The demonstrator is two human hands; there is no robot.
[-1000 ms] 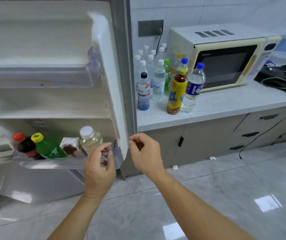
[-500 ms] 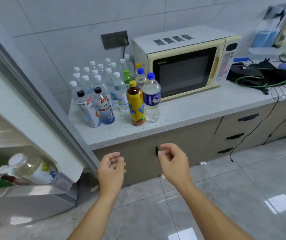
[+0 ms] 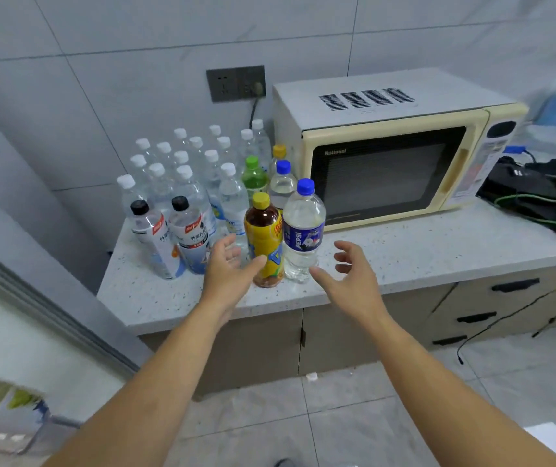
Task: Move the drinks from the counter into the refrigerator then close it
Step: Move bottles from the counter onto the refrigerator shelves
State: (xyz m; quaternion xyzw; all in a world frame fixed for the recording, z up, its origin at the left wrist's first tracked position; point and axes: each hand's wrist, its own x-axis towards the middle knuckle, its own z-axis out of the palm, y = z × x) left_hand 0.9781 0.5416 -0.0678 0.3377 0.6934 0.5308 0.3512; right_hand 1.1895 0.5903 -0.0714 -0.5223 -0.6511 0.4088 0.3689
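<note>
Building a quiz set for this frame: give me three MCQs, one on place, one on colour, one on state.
1. The yellow-label tea bottle stands:
A. on top of the microwave
B. on the counter beside the Pepsi bottle
C. on the floor

2. The Pepsi bottle has a cap that is:
A. blue
B. red
C. white

3. The hands are:
A. both shut on bottles
B. out of view
C. open, holding nothing

Key: B, it stands on the counter next to that bottle; A, blue cap; C, left hand and right hand have spread fingers.

Clear glossy plastic bottles (image 3: 303, 230) (paper-like labels) between hands; speckled, stone-like matt counter (image 3: 421, 254) beneath; glossy tile floor (image 3: 354, 416) below.
</note>
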